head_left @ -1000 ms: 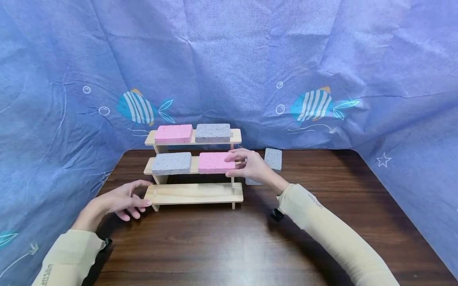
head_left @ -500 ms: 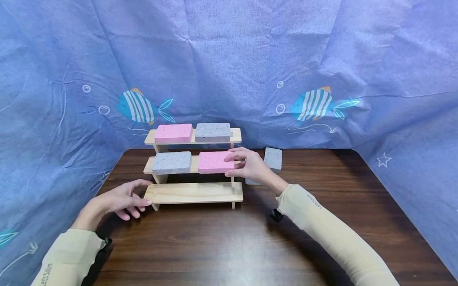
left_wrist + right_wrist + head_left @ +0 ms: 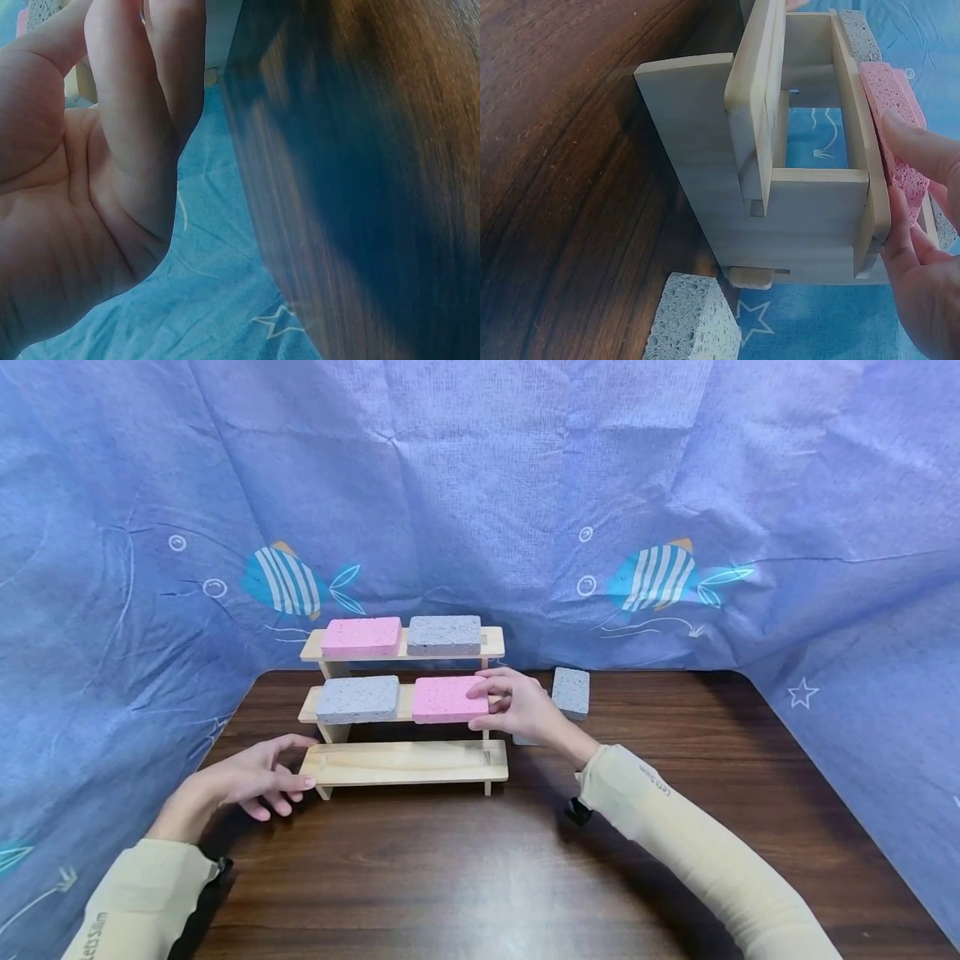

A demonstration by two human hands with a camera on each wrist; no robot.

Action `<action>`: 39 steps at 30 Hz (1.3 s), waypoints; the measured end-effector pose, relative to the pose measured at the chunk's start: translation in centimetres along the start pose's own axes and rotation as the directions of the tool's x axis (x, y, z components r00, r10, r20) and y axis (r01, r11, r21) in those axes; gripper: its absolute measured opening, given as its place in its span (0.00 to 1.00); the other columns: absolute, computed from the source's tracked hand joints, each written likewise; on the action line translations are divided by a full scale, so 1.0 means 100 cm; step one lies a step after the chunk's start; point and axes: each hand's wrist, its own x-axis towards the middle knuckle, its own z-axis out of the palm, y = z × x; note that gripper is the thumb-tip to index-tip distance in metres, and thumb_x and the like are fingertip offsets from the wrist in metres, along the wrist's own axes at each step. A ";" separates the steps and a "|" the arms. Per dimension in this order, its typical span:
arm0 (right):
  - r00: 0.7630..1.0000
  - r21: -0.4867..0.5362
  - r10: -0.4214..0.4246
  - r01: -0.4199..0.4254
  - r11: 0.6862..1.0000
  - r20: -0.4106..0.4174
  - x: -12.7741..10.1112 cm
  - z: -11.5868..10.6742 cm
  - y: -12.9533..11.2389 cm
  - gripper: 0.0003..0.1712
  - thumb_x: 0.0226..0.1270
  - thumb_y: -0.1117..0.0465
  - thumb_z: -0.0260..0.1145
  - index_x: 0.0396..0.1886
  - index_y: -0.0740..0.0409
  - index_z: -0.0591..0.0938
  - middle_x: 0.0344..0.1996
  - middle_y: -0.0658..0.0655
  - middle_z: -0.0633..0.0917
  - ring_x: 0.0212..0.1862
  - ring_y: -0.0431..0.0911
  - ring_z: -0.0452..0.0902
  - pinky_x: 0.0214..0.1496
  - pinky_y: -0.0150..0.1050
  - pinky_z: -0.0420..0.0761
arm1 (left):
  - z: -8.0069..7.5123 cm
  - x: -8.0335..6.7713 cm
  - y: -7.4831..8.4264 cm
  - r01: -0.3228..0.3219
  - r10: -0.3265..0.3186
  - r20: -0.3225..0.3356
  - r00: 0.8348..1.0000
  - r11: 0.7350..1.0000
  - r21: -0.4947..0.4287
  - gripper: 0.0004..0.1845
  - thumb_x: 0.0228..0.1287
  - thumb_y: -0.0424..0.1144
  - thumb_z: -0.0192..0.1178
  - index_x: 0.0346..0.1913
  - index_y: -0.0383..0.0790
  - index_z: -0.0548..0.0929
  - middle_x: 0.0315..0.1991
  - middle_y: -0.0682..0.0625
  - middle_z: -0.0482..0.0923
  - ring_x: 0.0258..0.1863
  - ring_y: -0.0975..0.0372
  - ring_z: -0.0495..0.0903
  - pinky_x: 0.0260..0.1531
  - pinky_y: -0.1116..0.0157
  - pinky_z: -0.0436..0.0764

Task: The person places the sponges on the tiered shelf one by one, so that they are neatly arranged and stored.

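A three-tier wooden stand [image 3: 405, 763] stands on the table. At the left end of its lowest tier, my left hand [image 3: 243, 774] holds the board between thumb and forefinger; the other fingers hang loosely below. My right hand [image 3: 525, 708] grips the right end of a pink sponge [image 3: 441, 700], which lies flat on the middle tier. Left of it on that tier is a light grey sponge [image 3: 358, 699]. The top tier bears another pink sponge [image 3: 363, 636] and a darker grey sponge [image 3: 444, 635]. In the right wrist view, fingers also touch the end of the middle board [image 3: 874, 217].
A grey sponge [image 3: 571, 693] lies on the dark wooden table [image 3: 675, 760] right of the stand. Part of another grey piece [image 3: 525, 740] shows beneath my right hand, mostly hidden. A blue fish-print cloth [image 3: 480, 510] hangs behind the table and at both sides.
The whole scene shifts very slightly up and left in the head view. Both hands and the sponges keep their places on the stand.
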 end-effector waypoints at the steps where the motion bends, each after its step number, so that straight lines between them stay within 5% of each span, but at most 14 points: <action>1: 1.000 -0.003 0.002 -0.002 1.000 -0.001 0.000 0.000 0.000 0.23 0.42 0.59 0.81 0.41 0.55 0.85 0.58 0.52 0.75 0.36 0.45 0.84 0.38 0.35 0.82 | 0.000 0.000 0.000 0.001 -0.001 -0.002 1.000 1.000 0.002 0.43 0.60 0.47 0.66 0.71 0.45 0.51 0.31 0.40 0.80 0.24 0.51 0.83 0.16 0.59 0.80; 21: 1.000 -0.079 0.001 -0.003 0.997 -0.024 0.002 0.003 -0.001 0.23 0.43 0.55 0.81 0.43 0.50 0.86 0.61 0.48 0.75 0.35 0.39 0.84 0.38 0.32 0.81 | -0.004 -0.002 0.001 0.013 -0.013 -0.018 1.000 1.000 0.004 0.44 0.59 0.47 0.67 0.71 0.46 0.52 0.31 0.40 0.81 0.24 0.51 0.83 0.16 0.58 0.80; 28: 1.000 -0.027 0.004 -0.004 1.000 -0.014 0.003 0.002 -0.001 0.24 0.44 0.55 0.80 0.45 0.52 0.85 0.61 0.55 0.75 0.36 0.42 0.84 0.38 0.34 0.82 | -0.003 -0.002 0.001 0.016 -0.016 -0.020 1.000 1.000 0.009 0.44 0.59 0.47 0.67 0.71 0.46 0.52 0.31 0.42 0.80 0.25 0.50 0.83 0.17 0.58 0.81; 39: 0.999 0.020 0.038 -0.037 0.999 -0.012 0.003 0.001 0.002 0.24 0.45 0.55 0.80 0.45 0.52 0.85 0.57 0.51 0.76 0.38 0.45 0.84 0.40 0.33 0.82 | 0.000 -0.001 0.000 -0.009 0.009 0.003 1.000 1.000 -0.002 0.43 0.60 0.46 0.66 0.71 0.45 0.52 0.31 0.40 0.81 0.25 0.50 0.83 0.16 0.58 0.80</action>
